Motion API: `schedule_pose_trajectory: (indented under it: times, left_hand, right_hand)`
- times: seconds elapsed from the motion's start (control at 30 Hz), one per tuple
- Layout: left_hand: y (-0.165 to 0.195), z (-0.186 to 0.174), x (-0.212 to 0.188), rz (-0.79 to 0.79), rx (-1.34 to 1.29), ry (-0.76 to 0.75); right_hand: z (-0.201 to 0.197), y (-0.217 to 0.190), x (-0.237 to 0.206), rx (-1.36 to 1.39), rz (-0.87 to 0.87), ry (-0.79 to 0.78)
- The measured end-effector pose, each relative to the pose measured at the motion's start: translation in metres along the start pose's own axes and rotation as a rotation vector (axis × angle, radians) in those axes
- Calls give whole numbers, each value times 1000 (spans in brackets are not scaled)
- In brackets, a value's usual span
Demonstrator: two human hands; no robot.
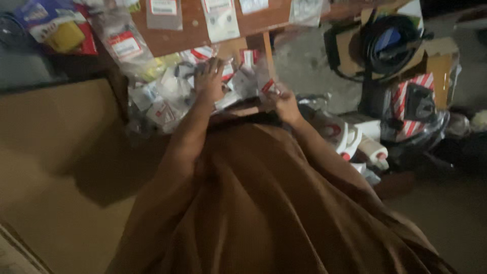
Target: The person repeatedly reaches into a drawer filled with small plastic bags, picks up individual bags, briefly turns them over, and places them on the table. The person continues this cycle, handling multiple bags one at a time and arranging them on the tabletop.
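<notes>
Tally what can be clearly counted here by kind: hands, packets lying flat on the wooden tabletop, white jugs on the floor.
Hands: 2, the left hand resting on the heap of packets, the right hand holding a small packet.
Flat packets on the tabletop: 4, the first at.
White jugs: 2.
Total: 8. The heap is too blurred to count.

Left hand (209, 76) flat on a heap of clear plastic packets (167, 99), right hand (285, 104) pinching one small packet (267, 85).
</notes>
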State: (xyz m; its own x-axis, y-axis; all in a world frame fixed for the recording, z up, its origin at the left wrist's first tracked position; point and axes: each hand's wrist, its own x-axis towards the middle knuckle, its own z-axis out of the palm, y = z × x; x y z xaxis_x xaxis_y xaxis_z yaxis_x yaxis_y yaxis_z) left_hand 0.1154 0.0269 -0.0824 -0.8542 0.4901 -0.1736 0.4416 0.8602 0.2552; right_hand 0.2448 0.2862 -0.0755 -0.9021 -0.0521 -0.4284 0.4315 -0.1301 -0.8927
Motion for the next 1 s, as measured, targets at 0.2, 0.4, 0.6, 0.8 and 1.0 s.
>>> schedule_pose_trajectory:
  times: [0.2,0.4,0.6,0.8,1.0]
  left_hand:
    - [10,1,12,19,176,48]
    - [12,-3,16,-299,-189,-229]
    - [-10,-5,-6,-479,-1766,-202]
    - [-12,-36,-40,-337,-2556,-304]
    - [-8,-32,-38,-509,-2108,-74]
  right_hand:
    - [2,15,1,311,267,69]
    - [9,-15,-13,171,389,158]
    - [14,-11,-11,-20,-164,291]
    - [27,-25,8,-77,-293,257]
    - [39,-36,20,-157,-448,205]
